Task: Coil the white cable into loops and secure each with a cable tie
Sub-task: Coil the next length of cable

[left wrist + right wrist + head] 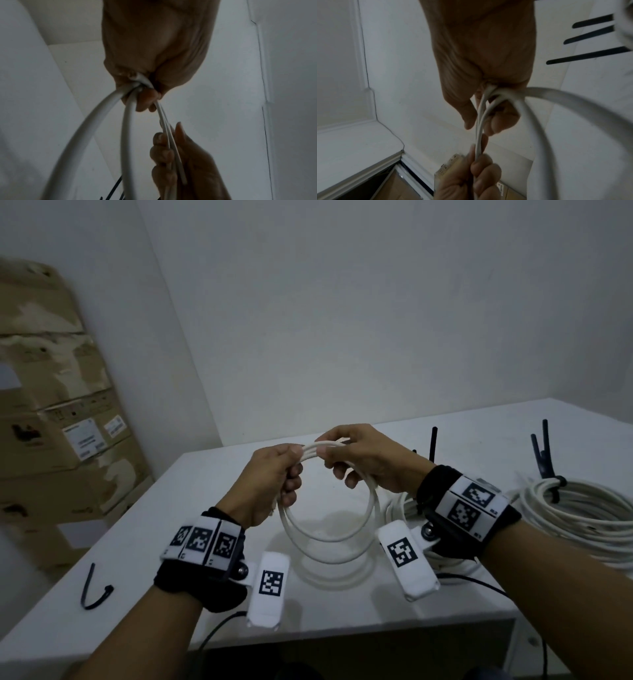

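A white cable point(329, 539) hangs in a few round loops above the white table point(171, 542). My left hand point(291, 470) grips the top left of the loops in a fist. Right beside it, my right hand point(334, 463) pinches the same strands between thumb and fingers. In the left wrist view the left hand point(149, 97) closes round the cable point(82, 128), with the right hand point(168, 155) below it. The right wrist view has the right hand point(484, 115) curled on the cable point(539, 121) and the left hand point(479, 169) beneath. One loose black cable tie point(92, 590) lies at the table's left.
A larger white coil point(582, 515) bound with black ties point(544, 453) lies at the table's right. More slack cable point(400, 508) sits under my right wrist. Another black tie point(433, 446) sticks up behind the right hand. Cardboard boxes point(51, 405) stand stacked at the left wall.
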Demonstrator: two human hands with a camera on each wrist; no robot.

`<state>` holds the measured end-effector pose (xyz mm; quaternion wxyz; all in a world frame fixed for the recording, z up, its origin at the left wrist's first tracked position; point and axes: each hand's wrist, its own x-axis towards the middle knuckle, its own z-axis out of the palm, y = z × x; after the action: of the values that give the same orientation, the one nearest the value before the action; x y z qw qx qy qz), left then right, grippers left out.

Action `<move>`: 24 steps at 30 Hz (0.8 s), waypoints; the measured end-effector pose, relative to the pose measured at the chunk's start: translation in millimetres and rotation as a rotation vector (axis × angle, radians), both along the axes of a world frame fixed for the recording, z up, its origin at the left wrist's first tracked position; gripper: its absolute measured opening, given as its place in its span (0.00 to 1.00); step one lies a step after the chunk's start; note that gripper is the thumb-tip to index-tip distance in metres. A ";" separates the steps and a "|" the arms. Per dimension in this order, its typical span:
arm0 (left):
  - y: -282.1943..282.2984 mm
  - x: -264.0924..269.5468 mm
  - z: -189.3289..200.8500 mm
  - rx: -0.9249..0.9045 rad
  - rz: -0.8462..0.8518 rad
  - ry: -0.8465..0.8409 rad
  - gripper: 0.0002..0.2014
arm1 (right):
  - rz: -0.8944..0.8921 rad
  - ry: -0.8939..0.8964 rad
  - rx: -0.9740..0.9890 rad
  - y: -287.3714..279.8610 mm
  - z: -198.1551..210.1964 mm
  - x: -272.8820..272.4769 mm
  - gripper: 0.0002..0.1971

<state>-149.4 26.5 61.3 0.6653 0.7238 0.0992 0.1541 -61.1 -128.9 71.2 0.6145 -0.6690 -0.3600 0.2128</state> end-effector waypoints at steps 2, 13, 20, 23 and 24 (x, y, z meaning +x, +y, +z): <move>5.1 -0.7 -2.2 -0.122 0.062 -0.044 0.10 | -0.001 0.079 0.055 -6.6 -2.1 2.6 0.12; 8.2 -6.2 -9.9 -0.125 0.101 -0.096 0.10 | -0.288 0.230 0.199 -2.4 -17.8 -7.6 0.20; 7.1 -7.3 -15.7 -0.057 0.129 -0.102 0.09 | -0.201 0.206 -0.029 -3.6 -7.1 -2.5 0.43; 6.0 -6.7 -15.3 -0.077 0.147 -0.112 0.08 | -0.160 0.218 -0.080 -3.8 -5.1 0.2 0.51; 6.1 -6.9 -15.1 -0.084 0.159 -0.111 0.08 | -0.140 0.249 -0.071 -4.9 -5.6 1.6 0.53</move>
<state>-156.2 32.6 46.2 0.6853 0.6752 0.1257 0.2421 -59.5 -133.8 65.6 0.6437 -0.6821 -0.2256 0.2635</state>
